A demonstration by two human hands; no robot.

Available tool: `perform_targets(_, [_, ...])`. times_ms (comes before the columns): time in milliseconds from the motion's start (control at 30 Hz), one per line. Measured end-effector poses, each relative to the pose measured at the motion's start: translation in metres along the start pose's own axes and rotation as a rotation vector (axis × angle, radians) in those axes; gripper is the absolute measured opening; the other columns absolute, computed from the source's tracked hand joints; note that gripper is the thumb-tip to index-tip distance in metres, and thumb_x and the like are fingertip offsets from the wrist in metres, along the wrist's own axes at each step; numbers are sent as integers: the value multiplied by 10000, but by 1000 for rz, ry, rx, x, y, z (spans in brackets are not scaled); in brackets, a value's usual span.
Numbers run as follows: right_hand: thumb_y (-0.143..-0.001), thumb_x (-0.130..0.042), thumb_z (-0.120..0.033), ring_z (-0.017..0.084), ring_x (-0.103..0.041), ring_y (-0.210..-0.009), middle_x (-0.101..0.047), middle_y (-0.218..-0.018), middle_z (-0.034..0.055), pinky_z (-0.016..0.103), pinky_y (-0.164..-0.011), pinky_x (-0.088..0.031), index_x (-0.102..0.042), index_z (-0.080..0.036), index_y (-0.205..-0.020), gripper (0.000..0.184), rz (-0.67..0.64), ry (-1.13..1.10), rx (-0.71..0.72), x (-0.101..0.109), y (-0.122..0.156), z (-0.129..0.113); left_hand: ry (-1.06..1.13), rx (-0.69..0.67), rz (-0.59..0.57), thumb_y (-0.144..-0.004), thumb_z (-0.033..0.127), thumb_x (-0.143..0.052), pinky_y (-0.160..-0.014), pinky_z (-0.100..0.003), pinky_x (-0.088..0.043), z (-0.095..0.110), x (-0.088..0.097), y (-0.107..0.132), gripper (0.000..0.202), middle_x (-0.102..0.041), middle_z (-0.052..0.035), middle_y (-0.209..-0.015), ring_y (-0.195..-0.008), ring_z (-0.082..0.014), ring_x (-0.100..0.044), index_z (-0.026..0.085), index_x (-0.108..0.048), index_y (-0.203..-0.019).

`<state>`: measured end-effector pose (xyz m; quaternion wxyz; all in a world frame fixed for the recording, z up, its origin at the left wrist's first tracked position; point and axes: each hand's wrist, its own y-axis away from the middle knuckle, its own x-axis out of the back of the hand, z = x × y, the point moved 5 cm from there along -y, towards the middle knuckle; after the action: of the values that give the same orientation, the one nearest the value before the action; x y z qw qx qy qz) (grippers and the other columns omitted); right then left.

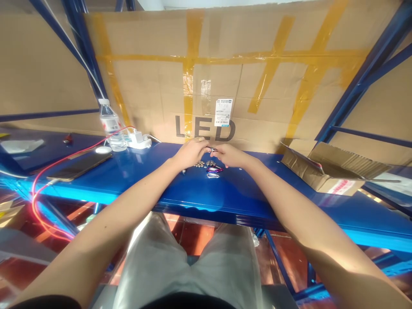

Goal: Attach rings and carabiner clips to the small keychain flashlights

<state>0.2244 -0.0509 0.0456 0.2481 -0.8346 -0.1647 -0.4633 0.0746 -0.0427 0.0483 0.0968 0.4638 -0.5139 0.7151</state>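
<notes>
My left hand (191,152) and my right hand (231,155) meet above the blue shelf (231,193), fingers pinched together on a small metal piece (213,149) between them. Just below the hands lies a little heap of small metal parts (202,164). Coloured carabiner-like clips (213,171), pink and silvery, lie next to the heap. What exactly the pinched piece is stays too small to name.
A water bottle (111,125) and a white power strip (139,140) stand at the back left. A dark phone (80,166) lies on a red cable (48,180). An open cardboard box (328,167) sits right. Taped cardboard marked LED (206,128) backs the shelf.
</notes>
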Motion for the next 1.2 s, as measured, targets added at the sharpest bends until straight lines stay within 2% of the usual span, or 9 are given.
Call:
perform_targets(200, [-993, -485, -206, 178, -595, -743, -701, -818, 61, 297, -714, -422, -690, -157, -842, 260, 67, 151, 32, 3, -2, 3, -11, 77, -74, -1020, 259, -384, -732, -340, -452, 2, -6, 2, 296, -669, -98, -901, -843, -248, -630, 188, -657, -931])
perform_targets(400, [-999, -478, -185, 189, -626, -791, -744, -895, 81, 281, -704, -399, -706, -168, -850, 273, 107, 250, 65, 4, -1, 2, 131, 203, -103, -995, 249, -400, -685, -321, -417, -3, -12, 3, 277, -639, -45, -786, -731, -211, -578, 206, -629, -846])
perform_targets(533, [-1012, -479, -202, 195, -611, -755, -734, -854, 75, 287, -670, -356, -721, -183, -874, 279, 121, 408, 47, 4, 1, -1, 382, 306, -113, -978, 259, -436, -639, -292, -396, -8, -19, 1, 286, -587, -17, -705, -663, -169, -521, 188, -574, -737])
perform_targets(633, [-1018, -474, -203, 213, -634, -797, -751, -905, 85, 301, -677, -350, -739, -191, -928, 280, 144, 480, 71, 6, 2, -4, 659, 456, -130, -975, 264, -468, -541, -253, -346, -10, -23, 1, 317, -511, -6, -631, -554, -122, -446, 168, -552, -684])
perform_targets(767, [-1014, -474, -174, 229, -662, -887, -769, -1009, 82, 309, -693, -363, -751, -212, -1020, 280, 198, 495, 121, 9, 3, -9, 1111, 646, -223, -959, 281, -540, -415, -215, -165, -8, -28, 5, 302, -363, 35, -550, -415, -61, -259, 156, -536, -683])
perform_targets(867, [-1014, -478, -172, 237, -664, -926, -763, -1030, 84, 311, -701, -374, -755, -222, -1066, 286, 221, 517, 128, 10, 4, -12, 1343, 686, -300, -962, 303, -564, -387, -188, -157, -5, -26, 7, 293, -346, 39, -569, -402, -37, -208, 139, -564, -720])
perform_targets(1033, [-1015, -442, -142, 233, -656, -936, -736, -1033, 94, 307, -712, -385, -753, -220, -1141, 344, 242, 549, 146, 10, 5, -17, 1560, 767, -417, -996, 290, -503, -366, -170, -219, -5, -24, 11, 308, -295, 57, -567, -390, -30, -156, 131, -581, -743])
perform_targets(1200, [-997, -425, -108, 237, -647, -941, -723, -1051, 106, 311, -692, -373, -737, -212, -1216, 395, 256, 574, 154, 10, 5, -19, 1649, 812, -450, -991, 269, -516, -369, -177, -264, -6, -22, 13, 271, -272, 68, -568, -372, -33, -178, 125, -599, -776])
